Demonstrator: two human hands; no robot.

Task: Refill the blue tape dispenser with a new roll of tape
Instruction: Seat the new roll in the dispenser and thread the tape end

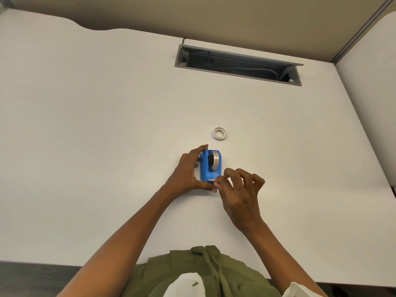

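Dispenser: light, rigid plastic; my left hand grips its sides.
Tape end: thin, sticky; my right hand pinches it at the near cutter.
Empty core: far, apart.

Wide white desk, few obstacles

We see bare white desk surface open on both sides; only the small white empty tape ring lies just beyond the blue plastic tape dispenser, and a grey-framed open cable slot sits well behind.
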